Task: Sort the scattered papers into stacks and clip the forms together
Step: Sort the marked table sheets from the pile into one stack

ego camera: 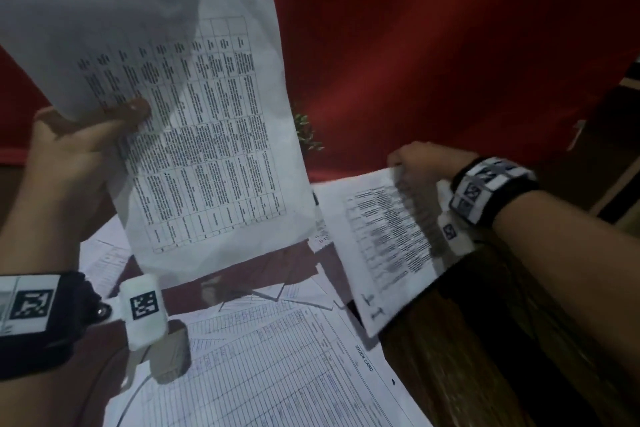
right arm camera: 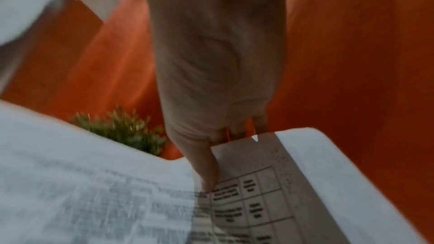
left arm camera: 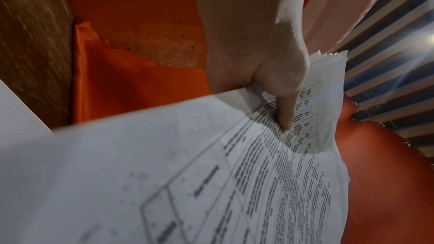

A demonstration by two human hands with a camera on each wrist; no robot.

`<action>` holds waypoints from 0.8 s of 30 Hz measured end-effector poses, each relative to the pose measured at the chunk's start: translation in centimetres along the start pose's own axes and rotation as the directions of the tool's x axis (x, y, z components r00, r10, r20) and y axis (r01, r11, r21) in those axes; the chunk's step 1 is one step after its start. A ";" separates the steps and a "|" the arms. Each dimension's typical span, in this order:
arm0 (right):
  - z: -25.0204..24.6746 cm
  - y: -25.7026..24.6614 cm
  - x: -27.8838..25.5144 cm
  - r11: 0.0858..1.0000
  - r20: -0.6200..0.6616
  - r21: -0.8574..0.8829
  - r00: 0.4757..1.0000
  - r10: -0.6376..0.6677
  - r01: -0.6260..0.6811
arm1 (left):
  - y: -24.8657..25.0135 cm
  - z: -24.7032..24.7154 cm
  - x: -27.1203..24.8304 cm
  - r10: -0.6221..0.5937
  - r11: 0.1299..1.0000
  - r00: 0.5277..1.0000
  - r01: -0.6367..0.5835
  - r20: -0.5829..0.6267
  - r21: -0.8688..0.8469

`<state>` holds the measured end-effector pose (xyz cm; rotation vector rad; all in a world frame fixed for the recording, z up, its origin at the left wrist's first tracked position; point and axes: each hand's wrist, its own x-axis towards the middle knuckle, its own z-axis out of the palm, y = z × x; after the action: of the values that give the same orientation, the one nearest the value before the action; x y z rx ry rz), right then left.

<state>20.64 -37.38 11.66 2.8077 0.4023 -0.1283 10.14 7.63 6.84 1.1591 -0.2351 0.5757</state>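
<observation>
My left hand (ego camera: 86, 135) holds a bundle of white printed table sheets (ego camera: 214, 135) up in the air at the left, thumb (left arm camera: 285, 110) pressed across the print with the fingers behind. In the left wrist view the bundle (left arm camera: 211, 173) fills the lower frame. My right hand (ego camera: 415, 170) pinches the top edge of another printed sheet (ego camera: 381, 246) at the right, lifted and tilted over the table edge. The right wrist view shows the thumb (right arm camera: 206, 166) on that sheet (right arm camera: 258, 201). Lined "STOCK CARD" forms (ego camera: 277, 364) lie flat on the table below. No clip is visible.
A red cloth (ego camera: 433, 45) hangs behind the table. A small green plant (ego camera: 306, 130) stands at the back, partly behind the raised bundle. More loose sheets (ego camera: 104, 260) lie under my left wrist. The brown wooden table edge (ego camera: 485, 340) shows at the right.
</observation>
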 end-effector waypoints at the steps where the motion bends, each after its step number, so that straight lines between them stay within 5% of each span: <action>1: 1.6 -0.8 1.3 1.000 0.021 0.015 1.000 -0.022 0.022 | -0.1 0.0 0.1 0.008 1.000 1.000 -0.008 0.008 0.016; 7: 7.8 -5.3 5.4 0.996 -0.055 -0.081 0.997 -0.045 0.040 | -0.6 -1.6 0.9 0.040 0.999 0.998 -0.041 -0.042 -0.017; 9: 8.1 -7.0 6.5 0.984 -0.052 0.143 0.994 -0.095 0.102 | -0.8 -2.3 1.2 0.043 0.998 0.997 -0.045 -0.060 -0.037; 12: 8.2 -9.2 7.9 0.851 0.129 0.499 0.957 -0.260 0.164 | -0.6 -2.7 0.8 -0.016 0.999 0.999 0.014 -0.041 -0.040; 16: 8.6 -10.7 8.6 0.881 0.214 0.397 0.908 -0.361 0.257 | 0.2 -0.5 -0.3 0.061 0.997 0.997 -0.063 -0.053 -0.036; 24: 8.3 -10.3 8.7 0.948 0.114 0.219 0.958 -0.262 0.233 | 0.1 -0.7 -0.3 0.060 0.996 0.995 -0.053 -0.080 0.077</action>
<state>25.65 -28.23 -0.28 2.9094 0.7464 -0.4452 9.75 8.23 6.50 1.2018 -0.1777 0.6854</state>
